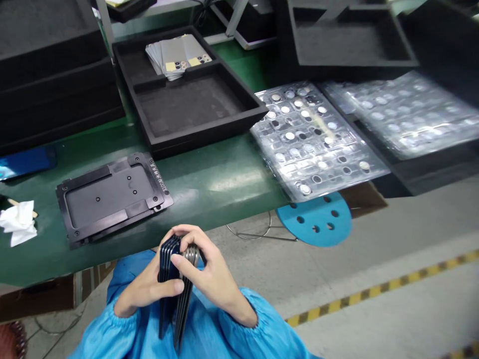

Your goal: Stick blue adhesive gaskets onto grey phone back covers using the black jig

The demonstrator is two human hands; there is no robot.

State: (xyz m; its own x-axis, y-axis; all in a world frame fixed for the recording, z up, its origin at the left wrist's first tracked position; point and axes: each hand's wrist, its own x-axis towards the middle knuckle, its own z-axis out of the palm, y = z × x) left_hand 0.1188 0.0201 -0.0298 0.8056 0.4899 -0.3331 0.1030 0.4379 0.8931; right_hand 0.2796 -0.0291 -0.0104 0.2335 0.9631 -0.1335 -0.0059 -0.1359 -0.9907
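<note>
Dark glossy stack of thin flat panels (175, 309) stands on edge between hands; count unclear, top hidden under fingers. Left hand (147, 286) curled round its left side; right hand (211, 276) gripping right side. Black metal fixture plate (112, 199) beyond hands.

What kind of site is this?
Likely a phone assembly line: blister trays of round parts, a black fixture plate on the green bench, and the left hand and right hand holding a stack of dark panels.
</note>
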